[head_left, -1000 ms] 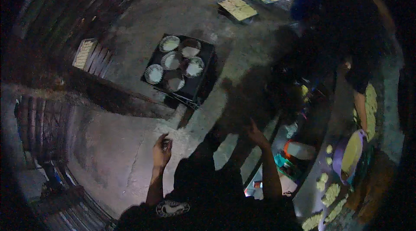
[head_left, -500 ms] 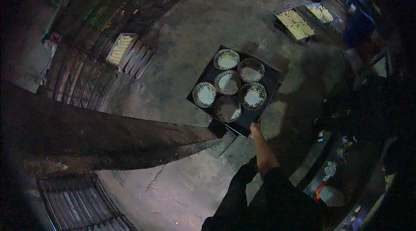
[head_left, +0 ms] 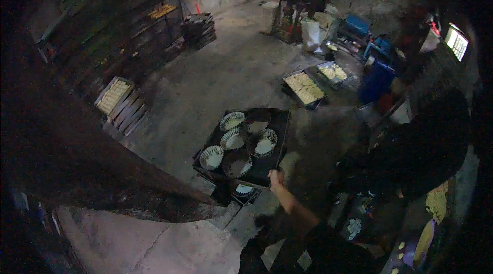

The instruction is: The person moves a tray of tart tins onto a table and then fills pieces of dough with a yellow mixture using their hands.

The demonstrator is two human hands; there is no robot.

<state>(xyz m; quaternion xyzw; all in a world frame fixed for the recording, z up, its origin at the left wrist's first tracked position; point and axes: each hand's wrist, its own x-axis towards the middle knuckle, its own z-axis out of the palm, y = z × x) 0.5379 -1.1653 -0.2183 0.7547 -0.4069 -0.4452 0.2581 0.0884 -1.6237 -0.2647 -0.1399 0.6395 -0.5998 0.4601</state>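
Note:
My right hand [head_left: 276, 175], fingers closed, grips the near right corner of a black baking tray [head_left: 267, 168]. Several round fluted tins stand on that tray; one pale-bottomed fluted tin [head_left: 211, 157] is at its left edge and a darker one [head_left: 238, 163] at its near edge. Under the tray's near side another fluted tin [head_left: 244, 190] shows beside a dark stand or lower tray, whose shape is hard to make out. My left hand is out of view.
A long dark brown edge [head_left: 138, 186] runs in from the left, close to the tray. On the floor ahead are two trays of pale dough pieces [head_left: 304, 87]. Another dough tray [head_left: 114, 95] tops a stack at left. A dark-clothed person [head_left: 421, 150] is at right.
My view has lifted, showing more of the room's far end. The black tray and my right hand appear lower and further left; the hand still grips the corner.

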